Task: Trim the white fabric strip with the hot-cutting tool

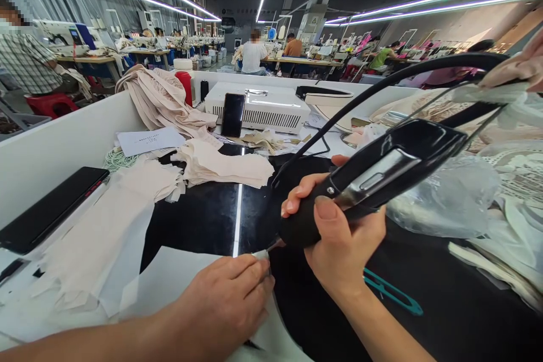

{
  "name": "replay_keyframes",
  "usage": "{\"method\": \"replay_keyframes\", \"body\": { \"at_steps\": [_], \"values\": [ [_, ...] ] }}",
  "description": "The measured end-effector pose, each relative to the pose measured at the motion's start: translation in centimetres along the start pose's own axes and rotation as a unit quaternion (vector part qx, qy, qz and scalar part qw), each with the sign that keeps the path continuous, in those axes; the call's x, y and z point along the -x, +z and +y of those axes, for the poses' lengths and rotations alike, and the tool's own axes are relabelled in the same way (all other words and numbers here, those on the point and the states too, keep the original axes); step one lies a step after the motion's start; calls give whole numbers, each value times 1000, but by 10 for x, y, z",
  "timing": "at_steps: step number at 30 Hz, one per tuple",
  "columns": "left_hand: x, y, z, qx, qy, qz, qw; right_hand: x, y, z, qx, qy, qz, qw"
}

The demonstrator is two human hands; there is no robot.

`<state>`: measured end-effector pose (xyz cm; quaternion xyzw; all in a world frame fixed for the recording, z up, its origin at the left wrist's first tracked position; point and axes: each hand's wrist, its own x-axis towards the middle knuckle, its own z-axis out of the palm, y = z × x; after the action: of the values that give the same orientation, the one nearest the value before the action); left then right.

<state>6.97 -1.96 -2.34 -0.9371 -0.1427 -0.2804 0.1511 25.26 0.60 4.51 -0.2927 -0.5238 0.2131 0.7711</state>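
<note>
Room: long sewing hall under strip lights, other workers seated at far tables.
Tabletop (203, 220): glossy black, littered with cream fabric pieces (224, 167).
Tool: black corded hand tool (373, 181), my right hand (339, 232) clenched round its handle, tip at the white sheet's edge.
White sheet (169, 283): my left hand (229, 300) pins it, fingers pinching the corner.
Doing it well: I'd keep the sheet flat and the tip clear of my fingers.
Nearby: teal snips (392, 293), phone (46, 209).

Folded fabric stack (224, 167) lies behind the right hand (335, 232), scissors (392, 292) right.
</note>
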Motion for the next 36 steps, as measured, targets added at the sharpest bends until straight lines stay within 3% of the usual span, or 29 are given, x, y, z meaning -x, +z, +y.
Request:
{"method": "replay_keyframes", "body": {
  "at_steps": [17, 24, 31, 36],
  "values": [
    [6, 5, 2, -22, 12, -10, 1000, -3, 2, -1, -1, 6, 38, 999],
    [5, 2, 3, -40, 21, -26, 999, 0, 3, -2, 20, -5, 28, 999],
    [2, 0, 3, -24, -5, 8, 1000, 0, 4, -4, 18, 5, 22, 1000],
    [3, 2, 4, -21, -16, 1, 1000, 1, 4, -3, 31, 9, 14, 999]
  ]
}}
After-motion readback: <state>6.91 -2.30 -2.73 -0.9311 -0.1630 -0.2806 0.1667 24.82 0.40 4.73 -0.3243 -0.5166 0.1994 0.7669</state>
